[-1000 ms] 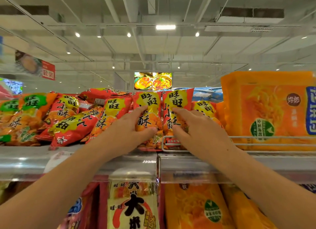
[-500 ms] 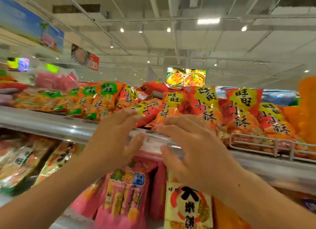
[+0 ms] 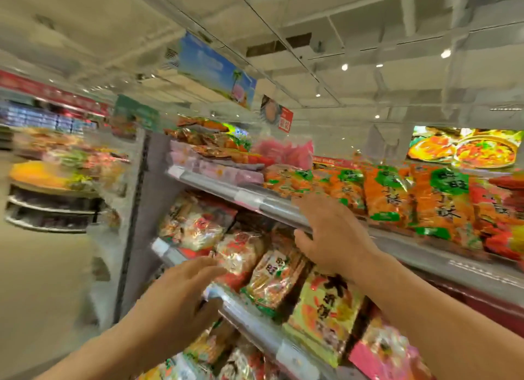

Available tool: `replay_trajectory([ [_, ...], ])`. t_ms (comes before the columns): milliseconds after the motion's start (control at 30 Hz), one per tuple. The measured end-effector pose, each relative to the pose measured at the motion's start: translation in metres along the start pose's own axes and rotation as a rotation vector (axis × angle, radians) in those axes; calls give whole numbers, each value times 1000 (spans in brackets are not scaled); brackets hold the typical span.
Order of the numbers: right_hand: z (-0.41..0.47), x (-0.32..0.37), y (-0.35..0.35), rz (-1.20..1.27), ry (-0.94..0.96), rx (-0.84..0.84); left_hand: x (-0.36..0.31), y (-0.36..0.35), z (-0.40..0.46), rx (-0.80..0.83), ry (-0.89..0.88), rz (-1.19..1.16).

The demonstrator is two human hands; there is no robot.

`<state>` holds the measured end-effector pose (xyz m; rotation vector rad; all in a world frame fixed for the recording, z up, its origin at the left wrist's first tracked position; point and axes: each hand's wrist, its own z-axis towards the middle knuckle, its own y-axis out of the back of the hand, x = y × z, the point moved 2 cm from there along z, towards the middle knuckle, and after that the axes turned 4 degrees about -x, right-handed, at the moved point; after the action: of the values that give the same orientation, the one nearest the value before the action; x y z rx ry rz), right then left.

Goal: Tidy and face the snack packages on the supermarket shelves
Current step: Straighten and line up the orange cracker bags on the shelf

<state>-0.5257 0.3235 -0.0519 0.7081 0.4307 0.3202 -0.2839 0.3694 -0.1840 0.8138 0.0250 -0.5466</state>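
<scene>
Snack pkgs betw left hand & right hand.

Motion blur smearing the far-left shelves, right hand hiding shelf rail, package print unreadable.

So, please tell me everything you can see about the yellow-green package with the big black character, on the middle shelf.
The yellow-green package is a glossy plastic snack bag with large black characters and an orange-red picture on its front. It stands on the middle shelf, leaning to the left, its front facing out. Its bottom edge hangs over the shelf rail. A similar bag overlaps its left side. The right hand is just above it; contact is unclear.
</scene>
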Motion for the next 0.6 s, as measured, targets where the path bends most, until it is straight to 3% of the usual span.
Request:
replay_trajectory([
  [267,48,21,-79,-300,-189,127,121,32,26,5,21,25],
  [400,57,29,-84,-263,-227,-61,153,24,76,-33,-43,69],
  [600,142,57,-102,-65,-92,-231,185,-5,178,-85,-117,110],
])
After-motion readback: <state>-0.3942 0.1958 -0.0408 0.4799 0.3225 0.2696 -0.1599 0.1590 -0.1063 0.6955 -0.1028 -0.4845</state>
